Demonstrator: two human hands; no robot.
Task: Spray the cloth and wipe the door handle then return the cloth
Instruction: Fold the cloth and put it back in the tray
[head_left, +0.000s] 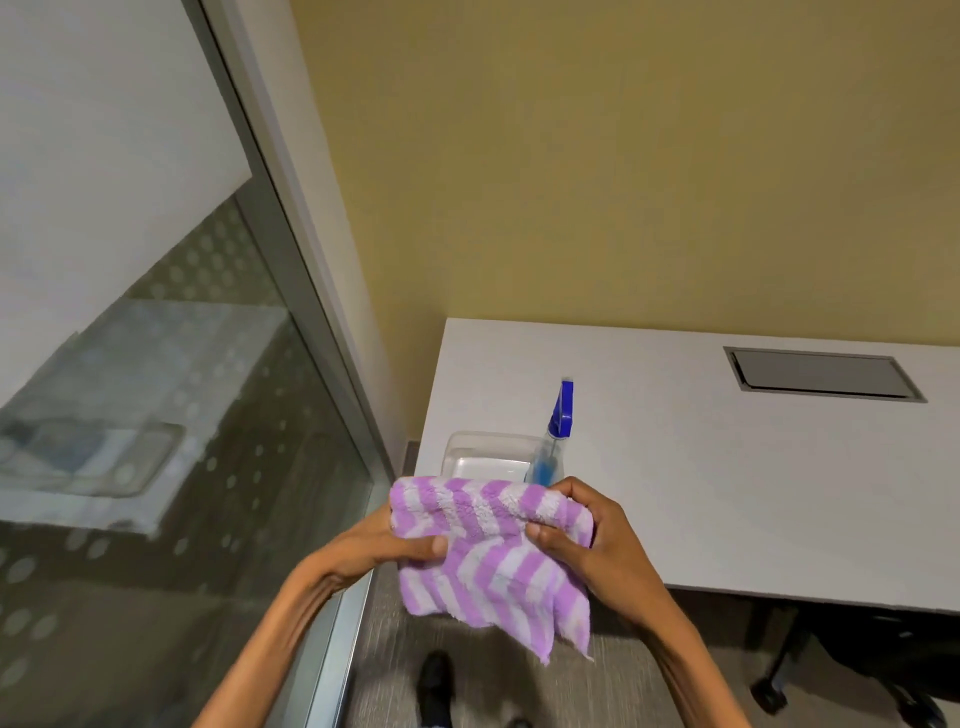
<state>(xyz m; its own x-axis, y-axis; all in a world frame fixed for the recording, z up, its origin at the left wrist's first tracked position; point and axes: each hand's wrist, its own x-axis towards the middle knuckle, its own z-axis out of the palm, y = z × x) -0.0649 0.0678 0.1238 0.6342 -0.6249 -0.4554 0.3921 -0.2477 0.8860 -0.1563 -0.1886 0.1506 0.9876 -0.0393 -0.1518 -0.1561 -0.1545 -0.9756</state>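
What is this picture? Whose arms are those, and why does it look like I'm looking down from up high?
There is no machine here, just a person. The one picture comes from a camera worn on the person's head, so you see what they see when they look down. That is why the two arms reach in from the bottom.

The left hand and the right hand both hold a fluffy cloth with purple and white stripes, up in the air in front of the table.

On the white table stand a spray bottle with a blue top and, beside it, a clear plastic tray. On the left is a glass wall. A door handle is not in view.
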